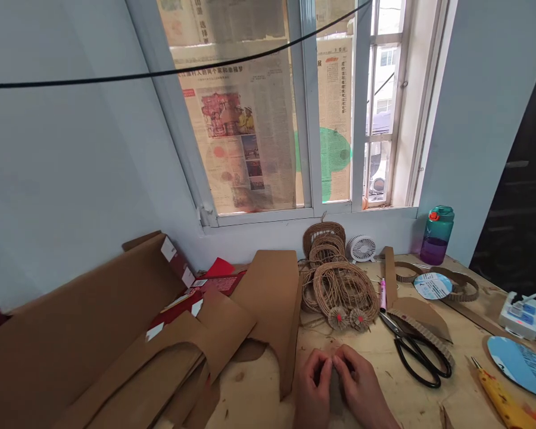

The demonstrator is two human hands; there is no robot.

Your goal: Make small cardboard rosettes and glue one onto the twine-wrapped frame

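Note:
My left hand [313, 381] and my right hand [361, 384] meet low in the view on the wooden table [259, 387]. Their fingers curl toward each other and pinch a small brownish piece I cannot make out, which sits between the fingertips. Just beyond the hands lie woven paper-rope baskets [339, 283] with two small round discs with red centres [349, 319] at their front. Black scissors [417, 351] lie to the right of my right hand.
Cut cardboard sheets [170, 345] pile up at the left. A pink pen [383, 295], corrugated strips [460, 286], a small white fan [361, 248], a purple bottle [436, 235], a white power strip [520, 313], blue discs [518, 363] and a yellow knife [502, 399] fill the right. A newspaper-covered window [250, 119] stands behind.

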